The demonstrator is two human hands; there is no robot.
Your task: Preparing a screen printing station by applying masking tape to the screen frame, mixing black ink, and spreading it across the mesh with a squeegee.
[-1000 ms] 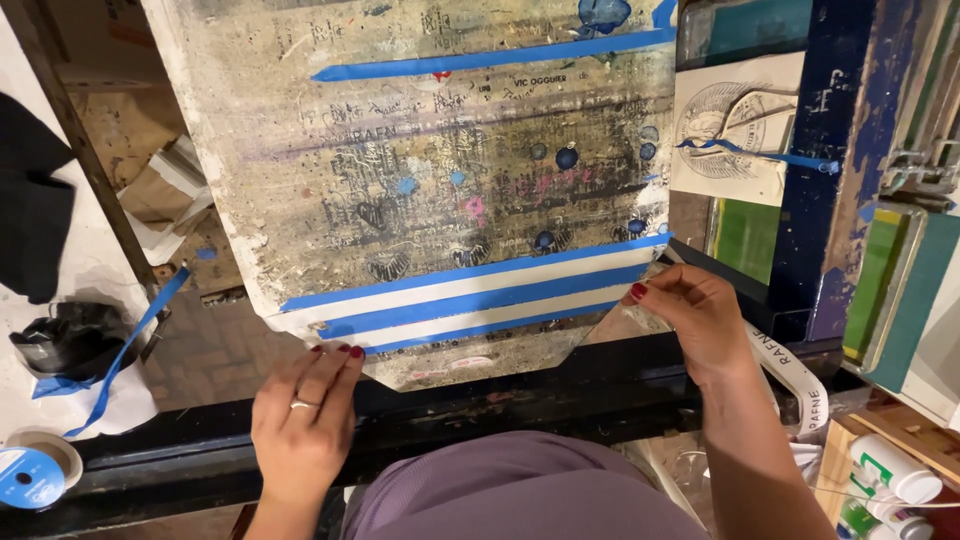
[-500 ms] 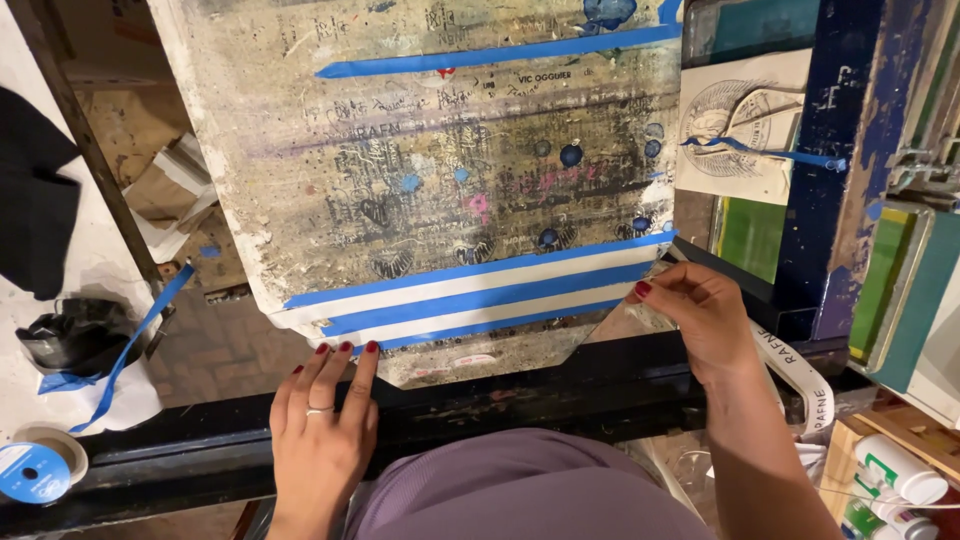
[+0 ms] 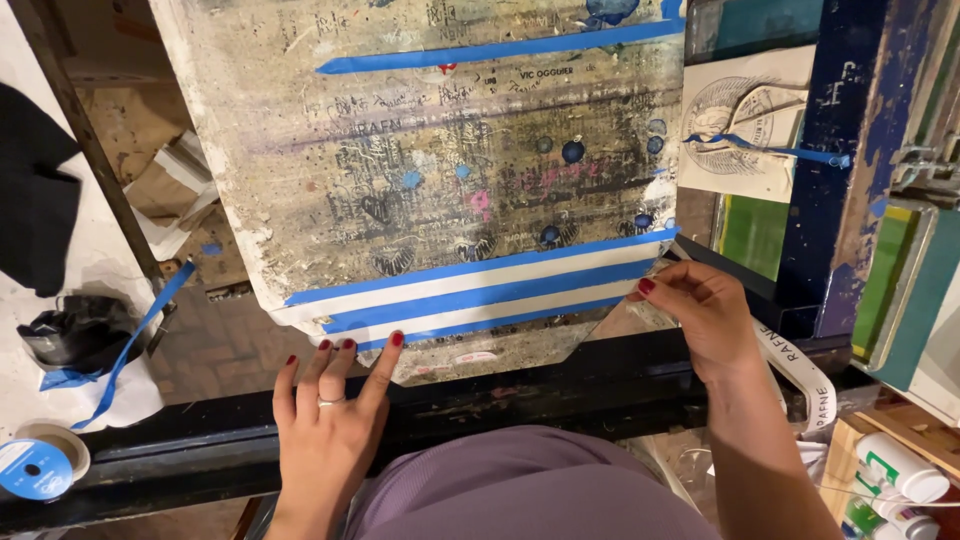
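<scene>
Left hand (image 3: pixel 325 425) fingers press flat on blue tape (image 3: pixel 470 300); right hand (image 3: pixel 700 315) pinches its end.

The stained board (image 3: pixel 450 170) fills the middle, and a black rail (image 3: pixel 520 390) bars its near edge. Left, a tape roll (image 3: pixel 35 465) and black bag (image 3: pixel 75 335) crowd the side; stacked frames (image 3: pixel 850 200) wall off the right.

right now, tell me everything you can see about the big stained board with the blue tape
The board is a broad flat panel with rounded near corners, its pale surface mottled with ink stains and scribbles. One blue tape strip crosses near the top; alternating white and blue strips band the near edge. The left hand fingertips press that edge; the right hand pinches tape at its right corner.
</scene>
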